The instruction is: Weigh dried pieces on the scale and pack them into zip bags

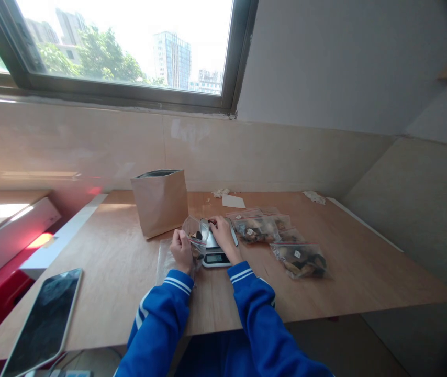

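My left hand (pixel 181 248) is closed on the edge of a clear zip bag (pixel 197 242) that has dark dried pieces in it. The bag's mouth faces the silver pan (pixel 208 236) of a small digital scale (pixel 215 259). Over that pan, my right hand (pixel 221 231) has its fingers bent together at the pan's far side. What they pinch, if anything, is too small to make out. A flat stack of clear bags (pixel 164 259) lies beneath and beside my left hand.
An open brown paper pouch (pixel 160 204) stands behind my left hand. Several filled zip bags (pixel 301 259) lie right of the scale. At the back are a white card (pixel 233 201) and crumpled tissue (pixel 220 192). A tablet (pixel 45 319) rests at the table's left front.
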Demonstrator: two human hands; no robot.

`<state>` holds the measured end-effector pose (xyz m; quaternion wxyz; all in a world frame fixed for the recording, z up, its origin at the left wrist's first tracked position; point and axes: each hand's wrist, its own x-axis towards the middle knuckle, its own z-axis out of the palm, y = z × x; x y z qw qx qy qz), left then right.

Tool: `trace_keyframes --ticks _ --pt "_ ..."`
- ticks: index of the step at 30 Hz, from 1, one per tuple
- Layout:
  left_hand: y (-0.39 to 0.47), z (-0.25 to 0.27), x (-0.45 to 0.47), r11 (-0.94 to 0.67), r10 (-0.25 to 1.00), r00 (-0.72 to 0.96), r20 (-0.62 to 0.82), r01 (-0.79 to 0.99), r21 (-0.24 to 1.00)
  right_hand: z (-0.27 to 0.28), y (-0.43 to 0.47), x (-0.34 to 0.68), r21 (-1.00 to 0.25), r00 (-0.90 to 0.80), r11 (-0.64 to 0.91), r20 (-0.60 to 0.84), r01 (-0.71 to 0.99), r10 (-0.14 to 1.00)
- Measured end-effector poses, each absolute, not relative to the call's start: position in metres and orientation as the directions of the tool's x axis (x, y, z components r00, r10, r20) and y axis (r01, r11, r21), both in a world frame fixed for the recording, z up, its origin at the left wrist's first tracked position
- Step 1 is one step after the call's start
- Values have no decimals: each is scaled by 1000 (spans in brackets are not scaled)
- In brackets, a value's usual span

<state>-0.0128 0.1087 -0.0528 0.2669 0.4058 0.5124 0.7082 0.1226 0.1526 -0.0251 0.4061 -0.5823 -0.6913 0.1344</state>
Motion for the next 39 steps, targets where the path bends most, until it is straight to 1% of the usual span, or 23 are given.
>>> trace_keyframes --ticks 2,4,8,11,14,17,21,23,25,27,28,30,32,34,36,37,39 --pt "108 -52 -12 -335 792 -528 306 44 941 -11 151 118 -762 95 294 421 577 902" --pt "108 -52 -12 -338 788 -531 311 50 940 5 146 111 -807 105 342 441 482 892" --pt "108 -53 -11 -341 795 -524 306 33 940 31 135 99 -802 -68 447 460 396 885" --pt "108 -54 -11 -343 798 -523 300 15 939 37 129 96 -821 -136 447 427 355 894" --pt "107 -52 -11 -352 799 -527 291 -17 936 30 123 100 -823 -102 450 444 345 890" --pt "106 -49 -10 -361 797 -540 270 -68 930 11 108 107 -832 -50 452 462 321 885" --pt "103 -43 -7 -365 808 -545 222 -169 916 -23 83 109 -916 -103 356 342 186 934" --pt "100 -41 -4 -376 816 -536 218 -205 904 -35 75 106 -943 -85 311 303 116 949" --pt "96 -41 -1 -397 838 -495 231 -262 880 -39 72 104 -959 -46 281 279 47 959" --pt "93 -42 0 -420 864 -420 277 -299 857 -37 72 103 -960 -41 279 278 9 960" --pt "92 -44 1 -435 868 -386 312 -290 853 -35 72 104 -957 -38 291 291 10 956" --pt "91 -47 -1 -477 853 -346 390 -215 852 -29 72 108 -945 6 326 326 31 945" --pt "92 -50 -4 -504 819 -372 438 -99 858 -26 70 113 -943 97 333 333 16 938" --pt "95 -53 -7 -486 777 -442 448 31 873 -27 69 120 -952 192 299 281 -73 941" --pt "100 -53 -10 -443 741 -496 454 147 884 -33 68 129 -952 273 248 193 -181 942" --pt "102 -53 -10 -425 745 -490 453 175 888 -38 68 134 -948 310 226 151 -224 939" --pt "106 -52 -9 -393 818 -402 411 131 910 -48 68 143 -940 380 208 95 -269 920"
